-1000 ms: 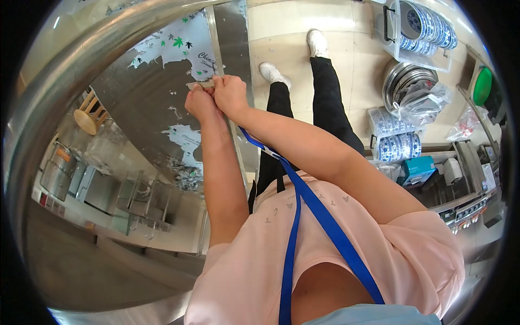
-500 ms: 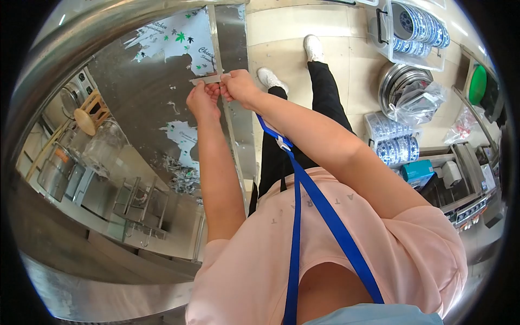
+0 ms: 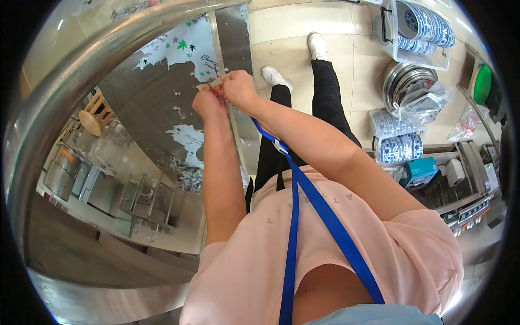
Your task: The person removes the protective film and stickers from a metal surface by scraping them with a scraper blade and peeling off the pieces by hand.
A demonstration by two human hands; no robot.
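Side by side over a grey metal surface (image 3: 143, 100), both hands hold a thin pale strip (image 3: 212, 84). My left hand (image 3: 208, 104) grips its left part with the fingers curled. Fingers of my right hand (image 3: 238, 88) pinch the right end. What the strip is made of cannot be made out. Just above the hands lies a torn white sheet with leaf prints (image 3: 181, 51), stuck to the metal. A second torn patch (image 3: 187, 142) and crumpled shreds (image 3: 187, 174) lie left of my left forearm.
A metal rail (image 3: 40, 81) curves along the left. Beyond the surface are a wooden stool (image 3: 91, 122) and a wire rack (image 3: 146, 197). On the floor at right stand tubs of blue-and-white bowls (image 3: 428, 27), metal basins (image 3: 390, 89) and a teal box (image 3: 421, 172).
Since half a second ago, my hands have drawn closer together and less of the strip shows between them. The view has shifted slightly. Both hands still hold the strip.
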